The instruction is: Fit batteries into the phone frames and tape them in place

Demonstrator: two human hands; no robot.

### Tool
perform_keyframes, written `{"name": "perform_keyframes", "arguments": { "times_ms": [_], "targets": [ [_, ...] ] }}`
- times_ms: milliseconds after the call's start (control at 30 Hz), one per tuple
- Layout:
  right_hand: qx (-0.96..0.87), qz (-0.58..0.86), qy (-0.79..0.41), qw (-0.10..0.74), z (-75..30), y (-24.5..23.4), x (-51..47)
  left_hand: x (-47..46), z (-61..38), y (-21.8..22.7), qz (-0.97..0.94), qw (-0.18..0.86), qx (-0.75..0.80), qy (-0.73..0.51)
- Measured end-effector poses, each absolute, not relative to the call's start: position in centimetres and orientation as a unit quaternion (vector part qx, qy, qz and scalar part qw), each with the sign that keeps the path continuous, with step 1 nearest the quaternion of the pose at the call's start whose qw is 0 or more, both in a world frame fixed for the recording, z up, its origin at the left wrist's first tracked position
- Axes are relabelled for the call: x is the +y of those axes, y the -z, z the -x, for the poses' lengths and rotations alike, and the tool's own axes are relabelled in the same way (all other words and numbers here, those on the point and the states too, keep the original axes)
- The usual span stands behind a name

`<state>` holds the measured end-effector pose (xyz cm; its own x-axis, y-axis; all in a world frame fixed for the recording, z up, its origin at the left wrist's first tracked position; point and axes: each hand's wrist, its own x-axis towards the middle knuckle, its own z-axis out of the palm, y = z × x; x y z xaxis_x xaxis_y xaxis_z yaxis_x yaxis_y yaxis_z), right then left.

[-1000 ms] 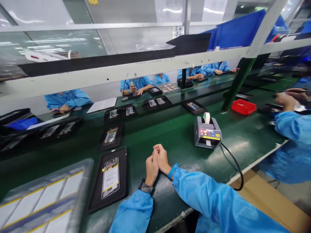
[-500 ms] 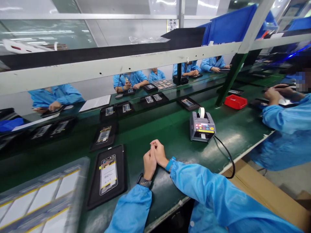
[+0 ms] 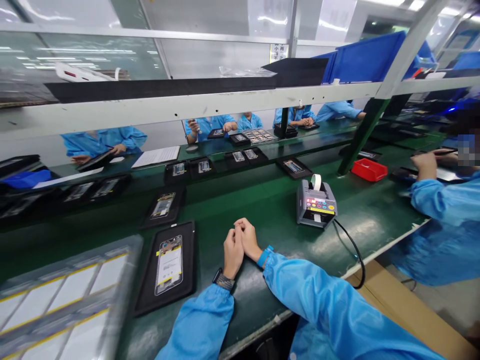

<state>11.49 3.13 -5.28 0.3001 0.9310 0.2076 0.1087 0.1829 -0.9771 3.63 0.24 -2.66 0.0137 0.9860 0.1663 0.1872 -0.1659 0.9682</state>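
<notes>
My left hand (image 3: 233, 252) and my right hand (image 3: 247, 239) rest together just above the green bench (image 3: 277, 207), their curled fingers touching. The closed fingers hide whatever may be between them. To their left lies a black tray (image 3: 144, 295) bearing an opened phone (image 3: 169, 267) with a white battery. A grey tape dispenser (image 3: 317, 205) with a roll of white tape stands to the right of my hands. At the lower left, a clear plastic tray (image 3: 131, 255) contains several white batteries with yellow edges.
More black trays with opened phones, such as one phone (image 3: 163, 205), line the bench. A red bin (image 3: 369, 170) sits near the green post (image 3: 363, 135). A black cable (image 3: 360, 260) hangs over the bench edge. Co-workers in blue sleeves work opposite and at right.
The view has shifted slightly, so the background sits lower and farther right. My hands stay together in the same pose. Across the bench, co-workers' hands and a held phone have moved.
</notes>
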Motion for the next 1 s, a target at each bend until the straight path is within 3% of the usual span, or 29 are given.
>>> {"name": "perform_keyframes", "arguments": {
  "times_ms": [1000],
  "targets": [
    [-0.504, 0.541, -0.338, 0.582, -11.7, 5.4, 3.0, 0.6, -3.5, 3.9, -0.545, 0.421, 0.526, -0.498]
  ]
}}
